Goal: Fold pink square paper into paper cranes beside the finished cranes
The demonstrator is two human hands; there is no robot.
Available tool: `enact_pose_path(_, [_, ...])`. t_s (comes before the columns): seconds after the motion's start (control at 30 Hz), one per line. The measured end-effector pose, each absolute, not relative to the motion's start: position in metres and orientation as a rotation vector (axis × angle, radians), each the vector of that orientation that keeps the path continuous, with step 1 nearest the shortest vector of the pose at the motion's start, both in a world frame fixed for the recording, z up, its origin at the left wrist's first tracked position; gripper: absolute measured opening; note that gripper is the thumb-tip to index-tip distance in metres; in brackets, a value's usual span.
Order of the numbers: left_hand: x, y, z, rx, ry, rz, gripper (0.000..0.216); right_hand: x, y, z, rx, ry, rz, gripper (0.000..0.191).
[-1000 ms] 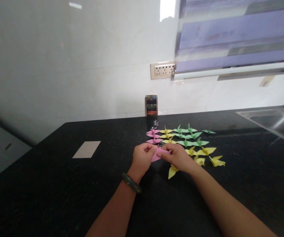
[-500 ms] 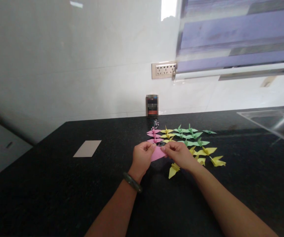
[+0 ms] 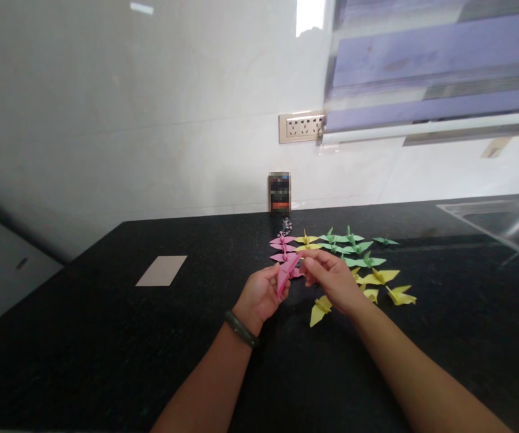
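Observation:
A pink piece of folded paper (image 3: 286,275) stands tilted above the counter, one pointed end toward the upper right. My left hand (image 3: 260,293), a dark bangle on its wrist, grips the paper between thumb and fingers from the left. At the paper's upper right tip, my right hand (image 3: 334,279) is closed with thumb and forefinger pinching it. Just beyond my hands lie pink paper cranes (image 3: 282,247) in a column, with yellow cranes (image 3: 307,239) beside them. Green cranes (image 3: 353,248) sit farther right.
Loose yellow cranes (image 3: 379,276) lie around my right wrist, one (image 3: 320,310) nearer me. A pale paper sheet (image 3: 162,270) rests left on the black counter (image 3: 106,349). A small dark box-like item (image 3: 279,193) leans on the wall, and a sink (image 3: 507,219) is at right.
The pink paper has been turned from a flat face toward me to a narrow, slanted shape. My left hand has rolled open beneath it, while my right hand has shifted slightly to its tip.

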State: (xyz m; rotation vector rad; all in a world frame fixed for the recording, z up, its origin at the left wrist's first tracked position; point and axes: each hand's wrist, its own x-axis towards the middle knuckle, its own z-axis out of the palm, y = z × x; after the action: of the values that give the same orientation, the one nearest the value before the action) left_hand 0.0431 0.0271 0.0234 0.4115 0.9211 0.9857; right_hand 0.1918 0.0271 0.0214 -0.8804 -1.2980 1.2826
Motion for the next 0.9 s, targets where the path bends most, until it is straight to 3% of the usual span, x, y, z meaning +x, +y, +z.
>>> enact_pose_path(0.47, [0.047,0.023,0.023,0.408,0.832,0.928,0.015,0.183,0.025,0.018,-0.800,-1.396,1.342,0.025])
enact_pose_path(0.9, [0.050,0.022,0.024,0.370,0.800,0.900,0.012,0.182,0.025,0.012,-0.678,-1.439,1.458,0.030])
